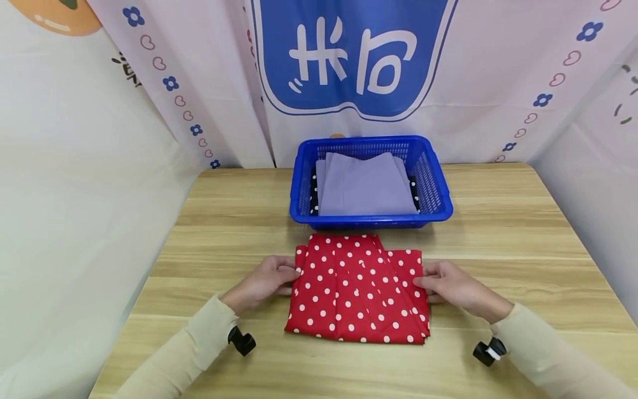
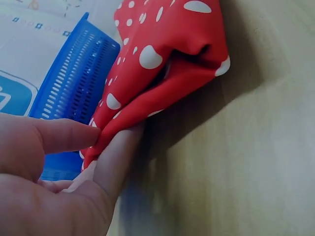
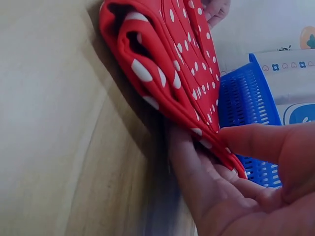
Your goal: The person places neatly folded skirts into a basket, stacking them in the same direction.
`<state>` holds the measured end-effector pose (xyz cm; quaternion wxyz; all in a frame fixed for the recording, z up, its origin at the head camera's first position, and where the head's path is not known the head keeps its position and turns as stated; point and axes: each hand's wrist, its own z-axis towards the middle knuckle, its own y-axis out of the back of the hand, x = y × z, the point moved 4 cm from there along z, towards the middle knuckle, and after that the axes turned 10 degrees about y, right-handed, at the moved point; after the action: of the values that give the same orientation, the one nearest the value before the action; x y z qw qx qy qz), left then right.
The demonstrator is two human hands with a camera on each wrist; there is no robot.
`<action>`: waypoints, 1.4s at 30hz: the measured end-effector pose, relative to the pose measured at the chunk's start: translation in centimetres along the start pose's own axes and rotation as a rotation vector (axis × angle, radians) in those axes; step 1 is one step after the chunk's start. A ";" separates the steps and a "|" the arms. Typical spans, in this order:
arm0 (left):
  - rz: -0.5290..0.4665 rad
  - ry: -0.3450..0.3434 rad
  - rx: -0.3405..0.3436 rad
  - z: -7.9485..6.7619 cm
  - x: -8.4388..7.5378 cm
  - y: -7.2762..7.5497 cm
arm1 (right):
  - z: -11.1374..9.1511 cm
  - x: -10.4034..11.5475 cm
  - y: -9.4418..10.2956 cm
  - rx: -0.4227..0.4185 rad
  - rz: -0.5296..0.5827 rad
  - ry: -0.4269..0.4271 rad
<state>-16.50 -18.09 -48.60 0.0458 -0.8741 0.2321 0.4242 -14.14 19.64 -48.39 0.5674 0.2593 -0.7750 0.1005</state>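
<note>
A red cloth with white polka dots (image 1: 356, 293), folded into a flat bundle, lies on the wooden table in front of the basket. My left hand (image 1: 264, 282) pinches its left edge, thumb on top and fingers underneath, as the left wrist view shows on the cloth's folded layers (image 2: 152, 93). At the opposite edge my right hand (image 1: 451, 285) grips the cloth in the same way. Several layers of the red cloth (image 3: 172, 73) show between thumb and fingers in the right wrist view. The fingertips below the cloth are partly hidden.
Behind the cloth stands a blue plastic basket (image 1: 371, 223) with perforated walls. Inside it sit a folded lavender cloth (image 1: 366, 185) and a black polka-dot cloth (image 1: 313, 194) beneath. The wooden table (image 1: 214, 221) meets white printed curtains at its back and sides.
</note>
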 end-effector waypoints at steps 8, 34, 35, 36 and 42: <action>-0.097 -0.028 0.025 -0.8 0.6 -0.2 | -0.9 -0.1 0.3 0.046 0.065 0.001; -0.273 -0.183 0.083 -7.5 -4.5 -0.1 | -4.8 7.6 3.3 -0.006 -0.047 0.032; -0.287 -0.195 0.083 -7.3 -4.8 0.1 | -4.5 8.1 3.4 -0.014 -0.047 0.050; -0.303 -0.207 0.082 -7.1 -5.2 0.3 | -4.2 8.4 3.6 -0.026 -0.042 0.060; -0.363 -0.273 0.032 -5.5 -7.7 1.6 | -1.9 10.8 5.0 -0.096 -0.020 0.087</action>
<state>-17.35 -18.25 -39.07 0.1661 -0.8353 0.0695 0.5195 -17.58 21.64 -36.96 0.6135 0.2350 -0.7508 0.0686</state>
